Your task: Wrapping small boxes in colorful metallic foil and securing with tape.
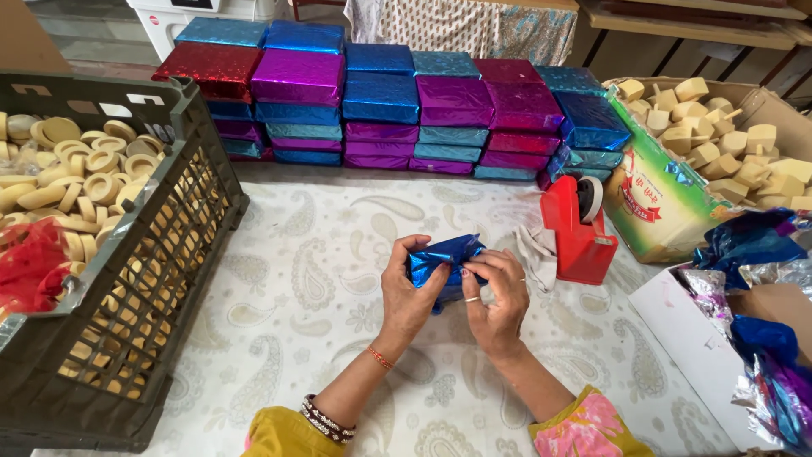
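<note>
Item: blue foil parcel (pixel 441 264), held above the middle of the table (pixel 321 279). Your left hand (pixel 412 292) cups it from below, fingers closed round the foil; your right hand (pixel 497 296) pinches the wrap shut at its right side. Red tape dispenser (pixel 579 224) near the right edge, within reach. Wrapped boxes (pixel 381 97) stacked along the far edge; crate (pixel 127 279) at the left edge.

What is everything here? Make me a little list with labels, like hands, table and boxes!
left hand: grips the shiny blue foil-wrapped parcel
right hand: pinches the foil's fold
behind: stacked foil-wrapped boxes in blue, purple and red
left side: dark plastic crate of round cream pieces
right side: red tape dispenser; cardboard box of cream blocks
surface: white paisley-print cloth
</note>
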